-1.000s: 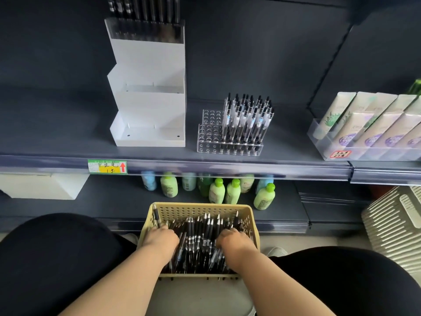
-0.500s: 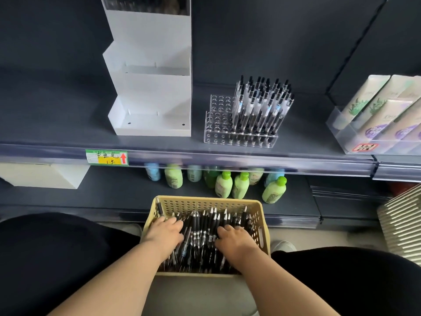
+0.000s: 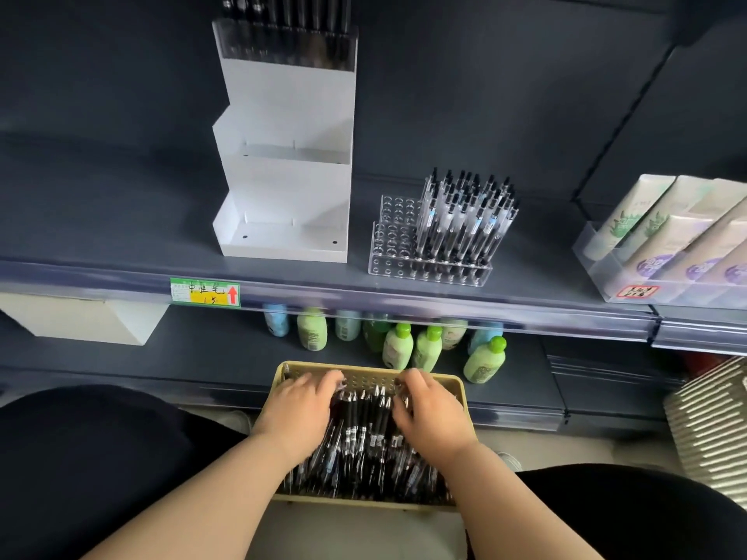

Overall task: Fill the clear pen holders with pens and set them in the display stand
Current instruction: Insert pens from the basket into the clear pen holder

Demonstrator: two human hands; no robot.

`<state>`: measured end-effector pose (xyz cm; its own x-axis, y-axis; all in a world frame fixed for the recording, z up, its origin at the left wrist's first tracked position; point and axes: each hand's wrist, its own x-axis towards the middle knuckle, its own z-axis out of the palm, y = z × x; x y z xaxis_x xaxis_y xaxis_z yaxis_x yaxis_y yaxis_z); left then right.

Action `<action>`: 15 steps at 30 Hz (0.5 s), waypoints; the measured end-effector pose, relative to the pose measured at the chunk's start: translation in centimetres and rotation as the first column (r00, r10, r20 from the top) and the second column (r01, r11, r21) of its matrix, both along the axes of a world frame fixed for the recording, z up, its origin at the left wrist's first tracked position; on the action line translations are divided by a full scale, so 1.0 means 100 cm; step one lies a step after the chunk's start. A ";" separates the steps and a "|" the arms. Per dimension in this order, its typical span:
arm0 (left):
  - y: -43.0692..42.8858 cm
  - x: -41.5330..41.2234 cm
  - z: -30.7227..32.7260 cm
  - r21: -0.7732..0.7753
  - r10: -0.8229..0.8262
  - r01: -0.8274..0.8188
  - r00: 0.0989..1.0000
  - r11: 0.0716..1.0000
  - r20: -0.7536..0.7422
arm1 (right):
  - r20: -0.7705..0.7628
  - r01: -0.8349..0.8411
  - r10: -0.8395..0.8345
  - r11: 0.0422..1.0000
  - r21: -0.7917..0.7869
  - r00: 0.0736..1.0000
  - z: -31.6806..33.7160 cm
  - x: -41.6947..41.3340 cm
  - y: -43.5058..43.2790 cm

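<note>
While the left hand [image 3: 301,406] and right hand [image 3: 430,414] lie palm-down on the pens [image 3: 366,422] heaped in the yellow basket [image 3: 458,388], their fingertips are blurred and sunk among the black barrels. I cannot tell whether either hand grasps a pen or only presses on the pile. The basket sits low between the person's dark-clad knees, in front of the lower shelf, where green and blue bottles [image 3: 428,347] stand in a row.

On the upper shelf [image 3: 121,236] stands the white stand [image 3: 283,187], stepped in three tiers. Its top tier carries the top holder [image 3: 283,46], clear, with dark pens rising out of it. To the right of the stand, and apart from it, the holder [image 3: 428,270] rests on the shelf. Clear-barrelled pens [image 3: 465,220] fill its right part and lean back, while the holes at its left side and along its front row show open.

Farther right, a clear tray [image 3: 598,276] holds pale tubes. A green and yellow label [image 3: 205,293] sits on the shelf's front edge below the stand. A white box [image 3: 81,321] shows under the shelf at left, and a white slatted crate [image 3: 711,422] at far right.
</note>
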<state>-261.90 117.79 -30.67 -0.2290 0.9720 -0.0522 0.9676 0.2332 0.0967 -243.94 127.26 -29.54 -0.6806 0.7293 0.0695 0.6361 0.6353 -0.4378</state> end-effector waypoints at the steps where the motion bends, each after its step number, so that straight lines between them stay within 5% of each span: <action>1: 0.002 0.004 0.010 0.066 0.048 -0.053 0.997 0.996 0.062 | -0.064 0.045 -0.047 0.998 -0.032 0.997 0.007 -0.001 0.001; 5: 0.012 0.020 0.049 0.300 0.064 -0.178 0.932 0.937 0.356 | -0.273 0.138 -0.170 0.981 -0.133 0.947 0.037 -0.009 0.009; 9: 0.020 0.036 0.077 0.345 0.003 -0.378 0.678 0.859 0.735 | -0.480 0.172 -0.210 0.977 -0.123 0.852 0.080 -0.016 0.024; 15: 0.062 0.029 0.111 0.424 -0.101 -0.520 0.538 0.741 0.837 | -0.658 0.213 -0.166 0.977 -0.008 0.735 0.151 -0.025 0.057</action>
<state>-258.98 123.95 -19.53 -0.5945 0.7782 0.2024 0.3351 0.0110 0.9421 -246.44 133.01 -14.42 -0.2998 0.8161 0.4940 0.3211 0.5739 -0.7533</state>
